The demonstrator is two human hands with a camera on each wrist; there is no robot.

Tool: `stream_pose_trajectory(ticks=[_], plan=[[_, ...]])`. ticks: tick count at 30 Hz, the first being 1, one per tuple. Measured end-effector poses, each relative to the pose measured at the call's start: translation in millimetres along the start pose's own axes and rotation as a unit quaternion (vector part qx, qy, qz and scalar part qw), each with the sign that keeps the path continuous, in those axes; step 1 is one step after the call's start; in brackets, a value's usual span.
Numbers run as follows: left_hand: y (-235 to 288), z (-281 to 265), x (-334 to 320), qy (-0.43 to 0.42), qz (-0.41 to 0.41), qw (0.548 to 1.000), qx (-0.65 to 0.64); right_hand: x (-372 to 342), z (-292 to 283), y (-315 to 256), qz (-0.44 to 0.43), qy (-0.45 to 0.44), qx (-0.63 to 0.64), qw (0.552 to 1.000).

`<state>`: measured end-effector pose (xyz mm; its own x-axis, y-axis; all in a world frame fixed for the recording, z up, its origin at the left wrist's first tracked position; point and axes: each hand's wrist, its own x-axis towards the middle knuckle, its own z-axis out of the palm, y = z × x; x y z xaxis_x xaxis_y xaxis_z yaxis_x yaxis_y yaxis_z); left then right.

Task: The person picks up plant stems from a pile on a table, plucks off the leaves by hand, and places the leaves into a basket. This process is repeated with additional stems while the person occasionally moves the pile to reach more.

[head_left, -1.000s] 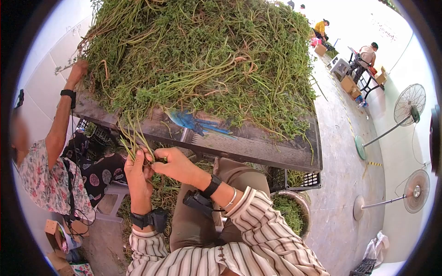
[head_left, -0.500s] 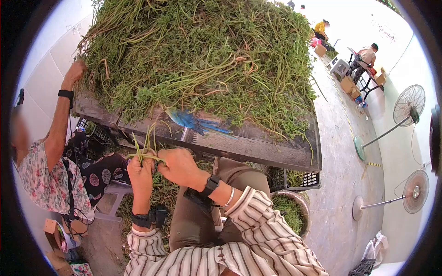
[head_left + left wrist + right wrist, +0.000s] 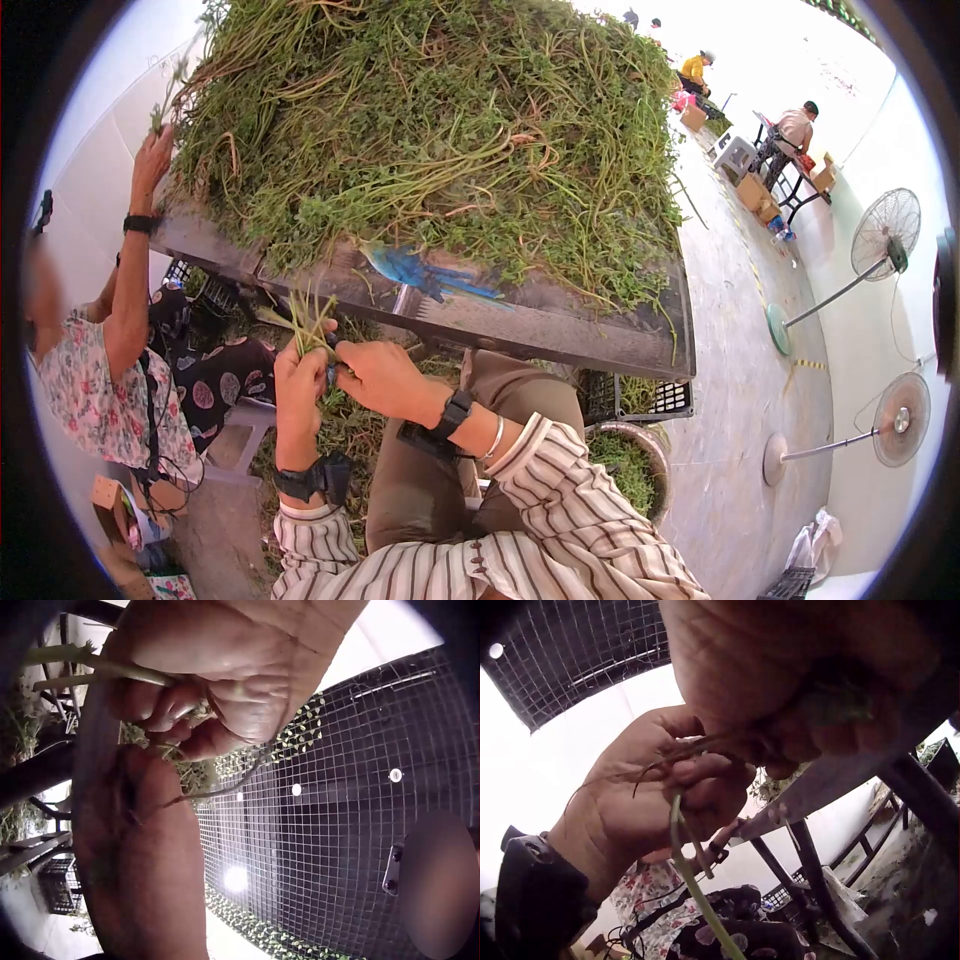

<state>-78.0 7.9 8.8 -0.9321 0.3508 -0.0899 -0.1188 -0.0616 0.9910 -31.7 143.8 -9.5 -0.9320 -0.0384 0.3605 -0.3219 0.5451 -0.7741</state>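
In the head view my left hand (image 3: 298, 385) grips a small bunch of green plant stems (image 3: 303, 325) upright, in front of the table's near edge. My right hand (image 3: 388, 380) is right beside it, its fingers curled at the lower part of the bunch. Seen from the right wrist, thin brownish stem ends (image 3: 676, 759) run from the left hand's fingers into the right hand's curled fingers. A thicker green stem (image 3: 705, 909) hangs out of the left fist there. A stem (image 3: 101, 667) also sticks out of the left hand in the left wrist view.
A large heap of leafy stems (image 3: 420, 120) covers the dark table (image 3: 600, 345). A blue frayed piece (image 3: 410, 272) lies at its near edge. Another person (image 3: 110, 370) sits at left, holding a sprig. Black crate (image 3: 660, 398), tub (image 3: 655, 450) and standing fans (image 3: 890, 240) are at right.
The stems, first pointing up-left, were bent across the hands half a second ago and now stand as a shorter tuft. The right hand has shifted slightly lower. The other person's hand has risen with a sprig.
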Motion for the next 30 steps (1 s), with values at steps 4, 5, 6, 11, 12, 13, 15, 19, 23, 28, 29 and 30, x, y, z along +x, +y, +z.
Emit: stream_pose_trajectory(ticks=[4, 5, 6, 11, 12, 13, 15, 19, 23, 28, 29, 30], plan=[[2.4, 6.4, -4.3, -0.021, 0.023, 0.999, 0.020, 0.8, -1.7, 0.3, 0.024, -0.012, -0.012, 1.000], [0.3, 5.1, -3.9, -0.021, 0.022, 0.999, 0.020, 1.0, -3.9, -2.7, 0.027, -0.009, 0.018, 0.999], [-2.6, 3.1, -2.6, -0.018, 0.024, 0.999, 0.019, 1.1, -4.9, -4.3, 0.030, -0.004, 0.048, 0.998], [-2.8, 5.7, -2.4, 0.011, 0.059, 0.998, 0.020, 6.7, -1.2, 7.4, 0.066, -0.010, 0.234, 0.970], [-2.1, 4.8, -2.9, 0.015, 0.064, 0.998, 0.010, 9.2, -6.8, 4.1, 0.096, -0.041, 0.312, 0.944], [-1.5, 4.0, -3.4, 0.020, 0.069, 0.997, 0.000, 9.9, -12.2, 0.3, 0.096, -0.041, 0.312, 0.944], [2.6, 8.3, -4.1, 0.009, 0.082, 0.996, -0.033, 9.4, -21.5, -7.3, 0.234, -0.105, 0.441, 0.860], [1.9, 9.6, -2.0, -0.029, 0.102, 0.987, -0.122, 8.3, -18.6, -5.3, 0.227, -0.123, 0.505, 0.824], [3.6, 8.4, -3.2, -0.027, 0.085, 0.989, -0.118, 7.0, -14.1, -5.9, 0.181, -0.110, 0.483, 0.850], [-4.4, 12.4, -0.5, -0.015, 0.057, 0.972, -0.226, 6.8, -17.0, -11.9, 0.181, -0.104, 0.435, 0.876], [-7.6, 12.7, 0.6, -0.015, 0.056, 0.972, -0.226, 6.7, -16.8, -11.5, 0.171, -0.101, 0.431, 0.880], [-11.7, 12.8, 2.3, -0.014, 0.061, 0.974, -0.216, 6.8, -16.4, -11.2, 0.161, -0.098, 0.427, 0.884]])
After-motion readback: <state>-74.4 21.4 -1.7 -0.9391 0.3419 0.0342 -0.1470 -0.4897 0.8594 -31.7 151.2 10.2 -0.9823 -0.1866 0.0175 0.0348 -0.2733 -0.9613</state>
